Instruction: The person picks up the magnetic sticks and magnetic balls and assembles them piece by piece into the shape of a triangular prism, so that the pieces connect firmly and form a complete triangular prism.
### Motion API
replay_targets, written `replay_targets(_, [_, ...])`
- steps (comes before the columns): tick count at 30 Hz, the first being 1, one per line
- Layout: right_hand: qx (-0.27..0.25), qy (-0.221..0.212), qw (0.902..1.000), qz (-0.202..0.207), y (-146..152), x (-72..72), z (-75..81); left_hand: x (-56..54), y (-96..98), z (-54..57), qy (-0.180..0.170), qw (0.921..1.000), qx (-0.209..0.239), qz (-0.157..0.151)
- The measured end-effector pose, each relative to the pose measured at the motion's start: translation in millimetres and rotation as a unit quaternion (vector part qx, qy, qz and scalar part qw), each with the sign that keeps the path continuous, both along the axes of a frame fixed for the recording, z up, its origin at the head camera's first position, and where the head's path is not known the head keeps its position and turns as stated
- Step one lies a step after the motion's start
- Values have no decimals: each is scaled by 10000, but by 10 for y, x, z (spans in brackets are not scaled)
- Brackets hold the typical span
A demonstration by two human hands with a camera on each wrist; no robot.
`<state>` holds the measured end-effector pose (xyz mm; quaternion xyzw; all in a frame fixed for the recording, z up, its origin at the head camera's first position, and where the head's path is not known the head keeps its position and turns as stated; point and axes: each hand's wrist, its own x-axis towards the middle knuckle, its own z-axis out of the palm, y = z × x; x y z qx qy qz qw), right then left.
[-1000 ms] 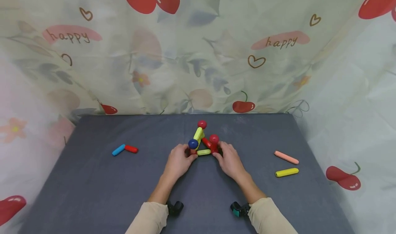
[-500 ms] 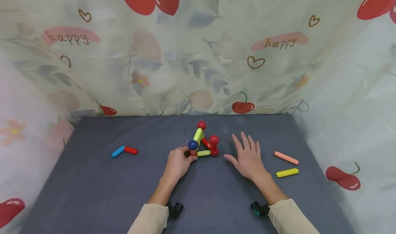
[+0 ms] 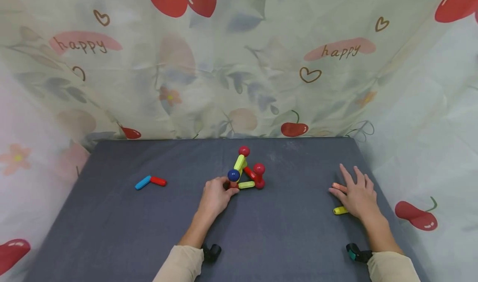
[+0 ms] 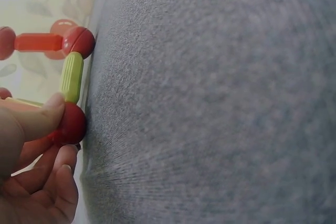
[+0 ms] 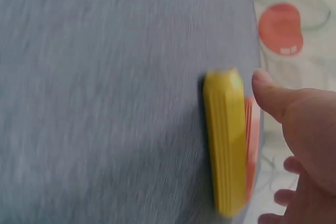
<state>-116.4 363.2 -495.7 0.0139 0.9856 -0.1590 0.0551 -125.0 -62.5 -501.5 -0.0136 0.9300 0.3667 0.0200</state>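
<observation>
My left hand (image 3: 214, 195) pinches a red ball (image 4: 72, 123) at the near left corner of a ball-and-rod toy frame. From that ball, a yellow-green rod (image 3: 246, 185) runs to the right corner, where two red balls (image 3: 259, 168) stand joined by a red upright rod. A blue ball (image 3: 233, 175) tops the held corner, and another red ball (image 3: 244, 151) sits at the back. Far to the right, my right hand (image 3: 360, 197) hovers with fingers spread over a salmon-orange rod (image 3: 339, 187) and a yellow rod (image 5: 227, 140), partly covering both in the head view.
On the left of the dark grey cloth (image 3: 112, 232) a blue rod (image 3: 143, 182) and a red rod (image 3: 158, 181) lie end to end. A cherry-print curtain (image 3: 224, 66) closes off the back and both sides of the table.
My right hand has let go of the toy frame's right corner and moved right, over the orange and yellow rods. My left hand has kept its hold on the near left corner.
</observation>
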Motion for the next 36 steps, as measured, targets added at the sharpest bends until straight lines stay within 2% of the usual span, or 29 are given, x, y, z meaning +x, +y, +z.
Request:
replay_targets(5, [-45, -52, 10000, 36, 135, 45, -16, -3, -13, 5, -15, 10000, 55, -40])
replay_targets(13, [27, 443, 9988, 225, 48, -7, -58, -1, -6, 9, 5, 10000, 40, -58])
replay_targets(19, [42, 978, 9942, 444, -297, -170, -24, 3, -11, 8, -15, 10000, 66, -29])
replay_targets(23, [-470, 1253, 9884, 723, -709, -287, 109, 4, -16, 7, -26, 10000, 86, -3])
replay_targets(27, [-1314, 1607, 9724, 1067, -1151, -381, 269, 4, -15, 8, -25, 10000, 85, 24])
replay_targets(33, [-2519, 2160, 9301, 1575, -1732, -435, 553, -1, -6, -1, 34, 10000, 87, -13])
replay_targets(36, [-2866, 2214, 9147, 1795, -1977, -440, 649, -2, -7, -3, 42, 10000, 70, -16])
